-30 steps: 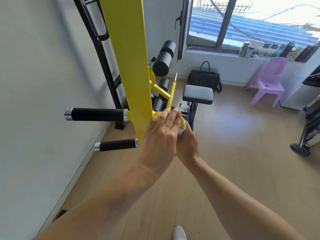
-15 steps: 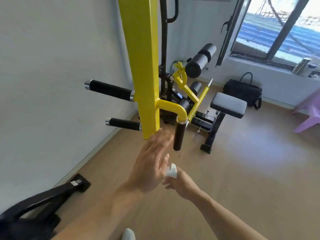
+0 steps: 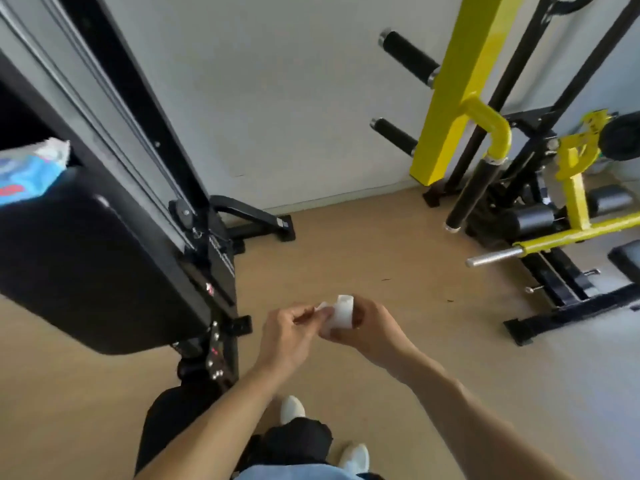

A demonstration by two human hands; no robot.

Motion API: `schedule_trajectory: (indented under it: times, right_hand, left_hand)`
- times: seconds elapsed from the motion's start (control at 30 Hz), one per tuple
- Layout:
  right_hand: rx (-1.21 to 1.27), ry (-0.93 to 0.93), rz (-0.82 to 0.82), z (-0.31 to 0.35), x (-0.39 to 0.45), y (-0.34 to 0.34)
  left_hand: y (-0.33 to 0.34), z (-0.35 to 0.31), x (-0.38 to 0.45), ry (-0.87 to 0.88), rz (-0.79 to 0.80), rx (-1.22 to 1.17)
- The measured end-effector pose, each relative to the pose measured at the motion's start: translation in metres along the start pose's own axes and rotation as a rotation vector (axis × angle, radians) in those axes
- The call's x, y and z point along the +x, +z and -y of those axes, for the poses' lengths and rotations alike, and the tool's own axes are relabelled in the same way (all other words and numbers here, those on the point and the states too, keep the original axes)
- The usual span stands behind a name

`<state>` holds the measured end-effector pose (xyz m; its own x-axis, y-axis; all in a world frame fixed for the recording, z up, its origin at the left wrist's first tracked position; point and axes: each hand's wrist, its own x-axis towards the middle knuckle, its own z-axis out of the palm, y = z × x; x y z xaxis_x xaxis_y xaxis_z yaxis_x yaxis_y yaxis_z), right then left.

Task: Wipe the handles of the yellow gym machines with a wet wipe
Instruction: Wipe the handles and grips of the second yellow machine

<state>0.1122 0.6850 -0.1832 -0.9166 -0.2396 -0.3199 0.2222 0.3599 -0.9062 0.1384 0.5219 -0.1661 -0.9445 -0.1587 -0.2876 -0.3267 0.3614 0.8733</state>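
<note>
A small folded white wet wipe is held low in front of me, over the floor. My right hand grips its body. My left hand pinches its left edge. The yellow machine's post stands at the upper right, well away from both hands. From the post's curved yellow arm a black downward handle hangs. Two black side handles, an upper side handle and a lower side handle, stick out to the post's left.
A black padded machine with a slanted rail fills the left. A blue pack of wipes lies on it. A yellow and black bench machine with a steel peg sits at the right. A grey wall is behind, wood floor below.
Both hands left the yellow machine's hanging handle and dropped low. My left hand now pinches the wipe too. The view turned left and down, bringing in the black machine.
</note>
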Motion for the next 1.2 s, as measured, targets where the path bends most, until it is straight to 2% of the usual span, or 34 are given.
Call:
schedule_trajectory:
  times: [0.13,0.37,0.5,0.6,0.73,0.93,1.07,1.13,1.2]
  right_hand:
    - [0.240,0.009,0.218,0.008,-0.020,0.049]
    - [0.458,0.106,0.336,0.015,-0.059,0.148]
    - [0.349,0.069,0.472,0.031,-0.101,0.214]
    - [0.293,0.031,0.422,0.040,-0.139,0.274]
    - [0.267,-0.119,0.374,0.044,-0.191,0.350]
    - [0.168,-0.153,0.339,0.057,-0.245,0.446]
    - [0.096,-0.133,0.375,0.072,-0.253,0.493]
    - [0.067,-0.130,0.405,0.079,-0.251,0.515]
    - [0.072,-0.089,0.453,0.084,-0.242,0.537]
  left_hand:
    - [-0.047,0.028,-0.055,-0.054,-0.155,-0.100]
    - [-0.118,0.099,-0.144,-0.155,-0.354,-0.209]
    - [-0.162,0.149,-0.200,-0.220,-0.452,-0.232]
    - [-0.200,0.182,-0.253,-0.240,-0.506,-0.198]
    - [-0.245,0.220,-0.318,-0.264,-0.526,-0.227]
    - [-0.298,0.259,-0.386,-0.317,-0.643,-0.447]
    - [-0.334,0.278,-0.400,-0.339,-0.536,-0.755]
    - [-0.351,0.291,-0.397,-0.341,-0.489,-0.699]
    - [-0.369,0.301,-0.390,-0.340,-0.523,-0.599]
